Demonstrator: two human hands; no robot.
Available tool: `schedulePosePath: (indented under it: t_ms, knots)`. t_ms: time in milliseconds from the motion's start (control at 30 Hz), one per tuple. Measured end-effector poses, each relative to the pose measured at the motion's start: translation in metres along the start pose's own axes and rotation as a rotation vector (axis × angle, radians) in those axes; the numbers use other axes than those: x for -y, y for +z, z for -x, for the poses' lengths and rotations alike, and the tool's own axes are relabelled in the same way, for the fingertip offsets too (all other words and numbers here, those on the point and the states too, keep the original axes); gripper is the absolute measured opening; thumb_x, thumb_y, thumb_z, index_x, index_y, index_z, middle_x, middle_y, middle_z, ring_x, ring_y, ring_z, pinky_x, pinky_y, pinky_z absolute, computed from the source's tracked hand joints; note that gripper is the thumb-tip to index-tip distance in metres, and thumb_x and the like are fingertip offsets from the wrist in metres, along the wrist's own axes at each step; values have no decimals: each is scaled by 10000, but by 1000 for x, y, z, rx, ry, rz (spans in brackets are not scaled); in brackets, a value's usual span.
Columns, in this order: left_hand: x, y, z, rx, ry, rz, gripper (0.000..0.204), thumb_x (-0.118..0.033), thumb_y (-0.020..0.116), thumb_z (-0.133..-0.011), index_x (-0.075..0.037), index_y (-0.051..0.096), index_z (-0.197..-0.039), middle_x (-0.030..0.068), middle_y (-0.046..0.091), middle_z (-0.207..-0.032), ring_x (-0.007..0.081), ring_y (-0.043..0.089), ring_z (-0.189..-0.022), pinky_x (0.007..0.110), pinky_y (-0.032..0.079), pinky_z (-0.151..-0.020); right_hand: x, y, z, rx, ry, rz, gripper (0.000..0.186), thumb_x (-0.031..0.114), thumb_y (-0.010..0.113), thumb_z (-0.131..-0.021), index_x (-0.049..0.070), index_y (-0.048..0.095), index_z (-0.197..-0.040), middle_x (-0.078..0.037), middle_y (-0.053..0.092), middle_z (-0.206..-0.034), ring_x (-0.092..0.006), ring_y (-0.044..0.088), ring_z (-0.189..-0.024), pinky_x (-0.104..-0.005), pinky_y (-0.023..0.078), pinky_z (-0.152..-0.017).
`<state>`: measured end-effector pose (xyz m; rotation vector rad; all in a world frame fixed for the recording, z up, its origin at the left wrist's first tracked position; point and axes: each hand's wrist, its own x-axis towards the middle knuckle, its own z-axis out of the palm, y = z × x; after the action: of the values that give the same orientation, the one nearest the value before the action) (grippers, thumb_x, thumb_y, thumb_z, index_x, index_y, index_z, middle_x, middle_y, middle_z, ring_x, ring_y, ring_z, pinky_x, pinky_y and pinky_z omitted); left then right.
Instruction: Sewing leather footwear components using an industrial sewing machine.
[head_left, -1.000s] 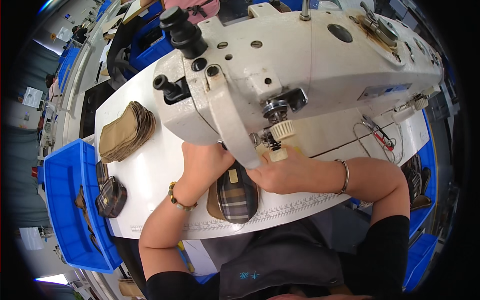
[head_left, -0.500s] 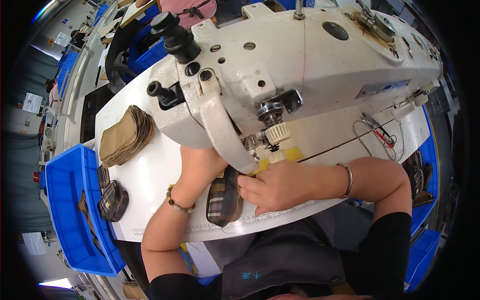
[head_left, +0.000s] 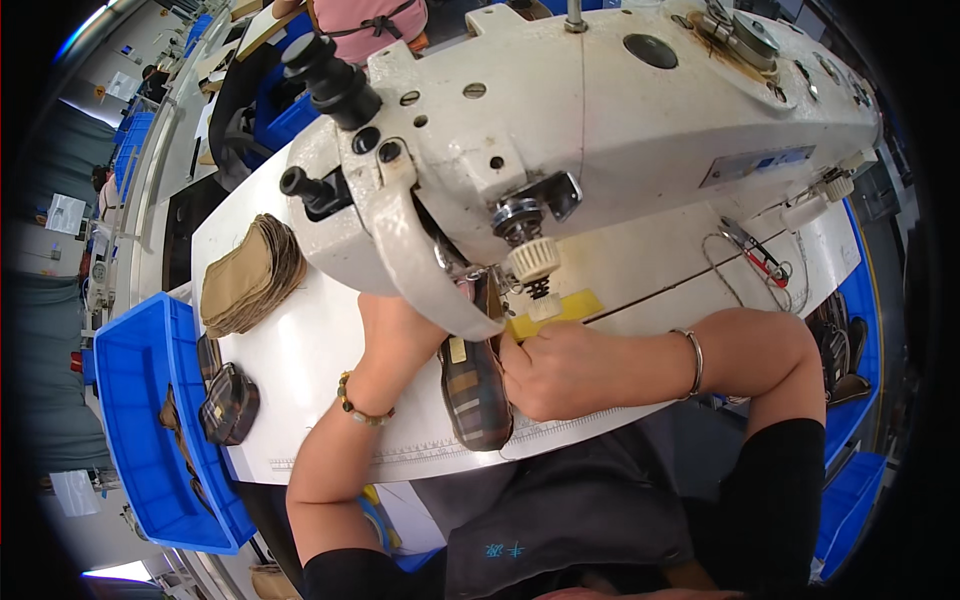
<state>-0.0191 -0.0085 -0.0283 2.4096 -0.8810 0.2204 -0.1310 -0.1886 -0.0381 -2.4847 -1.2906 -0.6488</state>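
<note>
A long, rounded plaid fabric piece (head_left: 475,395) with a small yellowish label lies under the head of a white sewing machine (head_left: 640,110), its near end reaching the table's front edge. My right hand (head_left: 555,370) is closed at the right edge of the fabric piece, thumb and forefinger drawn together beside the needle area. My left hand (head_left: 400,325) is on the piece's left side; its fingers are hidden behind the machine's curved white guard (head_left: 425,265). Beyond my right fingers is a yellow plate (head_left: 565,308) on the machine bed.
A stack of tan fabric pieces (head_left: 250,275) sits at the left. Beside a blue bin (head_left: 145,430) is another plaid piece (head_left: 230,405). Red-handled snips (head_left: 760,262) lie at the right of the bed. A ruler strip (head_left: 400,450) runs along the front edge.
The plaid piece has shifted to the right and turned, so its label now shows more. My right hand has moved slightly right with its edge. The view has shifted a little.
</note>
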Motion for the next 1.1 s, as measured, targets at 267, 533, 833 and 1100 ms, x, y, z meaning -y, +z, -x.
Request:
schedulePosePath:
  t_ms: [267,533,833,1100]
  knots:
    - [-35,-21,30,132,354,-240,319,-17,688,-620,-73,726,-932,70,657,-1105,312,632,-1024,398,517,-780,12,-11,2,60,-16,226,249,185,611,-672,-62,622,-707,-351,659,-854,-152,548,-476,-263,423,-405]
    - [-35,-19,26,115,396,-301,339,-39,694,-632,-98,735,-964,64,623,-1029,287,615,-1002,411,468,-741,13,-12,3,140,13,298,234,179,596,-691,-52,631,-675,-368,662,-896,-158,568,-471,-251,425,-410]
    - [-36,-50,15,418,370,-124,551,-132,731,-661,-42,650,-1199,114,610,-1131,329,577,-1126,427,461,-858,-1,0,4,14,97,140,251,205,637,-586,-44,624,-618,-101,499,-567,-176,506,-462,-311,403,-376]
    - [-52,-56,36,493,433,-142,687,-200,749,-591,-28,600,-1239,109,621,-1293,299,574,-1223,411,473,-952,7,-15,3,112,14,241,216,180,615,-659,-35,629,-652,-250,613,-747,-176,577,-516,-272,434,-421]
